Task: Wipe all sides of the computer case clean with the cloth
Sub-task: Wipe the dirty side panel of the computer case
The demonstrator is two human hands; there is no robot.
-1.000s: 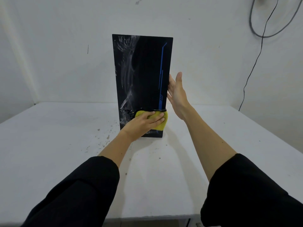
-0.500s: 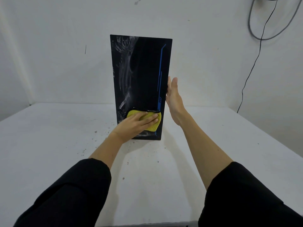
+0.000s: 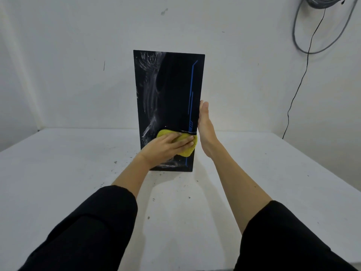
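the computer case (image 3: pixel 168 106) stands upright near the middle of the white table (image 3: pixel 58 173), close to the back wall, its glossy black front panel with the thin blue line facing the camera. pale smears run down the left part of that panel, so the front looks only partly cleaned. low on the panel, the yellow cloth (image 3: pixel 187 145) is flattened against the glass under the left hand (image 3: pixel 168 146), whose fingers lie straight and close together across it, pointing toward the right edge; a flat palm like this spreads pressure over the cloth, which suits wiping rather than gripping. the right hand (image 3: pixel 205 132) stands edge-on against the case's right side, fingers straight and pressed together, thumb hidden from view. it likely braces the tall, narrow case so the sideways push of the cloth does not slide or tip it. both forearms are bare below black sleeves (image 3: pixel 93 227). dark specks of grit dot the table in front of and to the left of the case. on the wall at upper right hangs a coil of grey cable (image 3: pixel 304 44), with a thin black wire (image 3: pixel 298 85) trailing down.
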